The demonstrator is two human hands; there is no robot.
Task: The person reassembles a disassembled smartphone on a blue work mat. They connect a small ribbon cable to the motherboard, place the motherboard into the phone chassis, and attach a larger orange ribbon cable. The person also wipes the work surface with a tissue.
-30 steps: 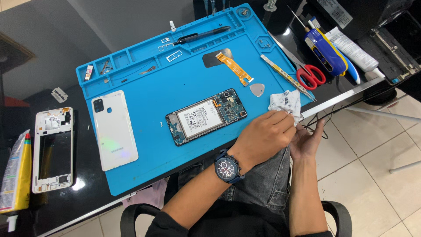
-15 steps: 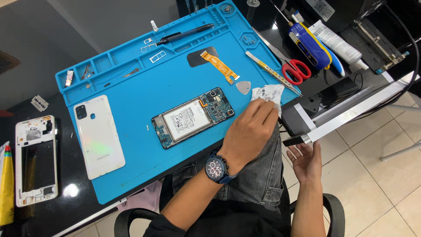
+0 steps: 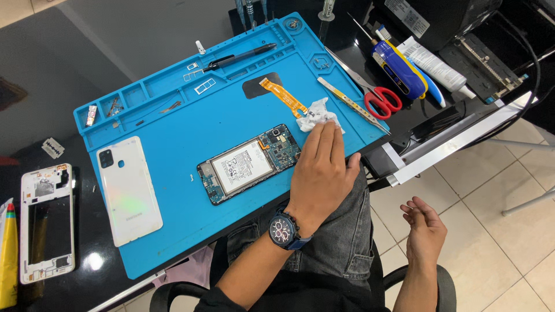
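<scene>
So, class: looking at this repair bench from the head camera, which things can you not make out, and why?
- Left hand: its fingertips cover part of the white tissue, so contact underneath is hidden.
- Yellow tube: cut off by the left edge.
- Bits in the mat trays: too small to identify.
- Right hand: palm turned sideways off the bench; it holds nothing that shows.
- Tools at the top edge: cut off.

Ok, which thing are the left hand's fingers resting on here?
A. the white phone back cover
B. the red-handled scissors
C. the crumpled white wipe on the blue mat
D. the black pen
C: the left hand reaches across the blue mat with its fingers on the crumpled white wipe, beside the opened phone; the right hand hangs empty off the table.
</scene>
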